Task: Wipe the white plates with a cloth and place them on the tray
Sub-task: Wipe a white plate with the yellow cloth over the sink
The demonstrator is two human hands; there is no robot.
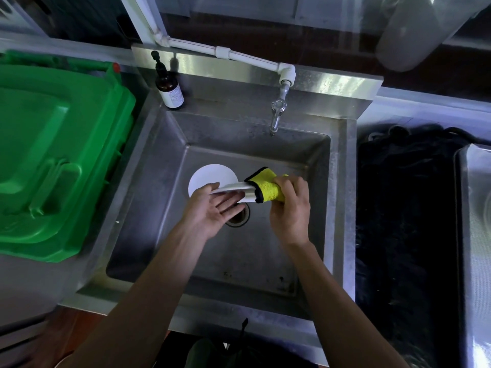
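Over the steel sink (pixel 159 166), my left hand (pixel 212 211) holds a white plate (pixel 233 191) almost edge-on, fingers spread under it. My right hand (pixel 291 208) grips a yellow cloth with black trim (pixel 267 185), which is wrapped around the right end of that plate. A second white plate (pixel 210 175) lies flat on the sink floor just behind my left hand, partly hidden by it. A metal tray (pixel 473 235) shows at the far right edge.
A tap (pixel 277 112) hangs over the back of the sink, with a brown pump bottle (pixel 170 88) at the back left corner. A green plastic bin lid (pixel 53 155) fills the left side. Dark netting (pixel 403 208) lies between sink and tray. The drain (pixel 240 216) sits below the hands.
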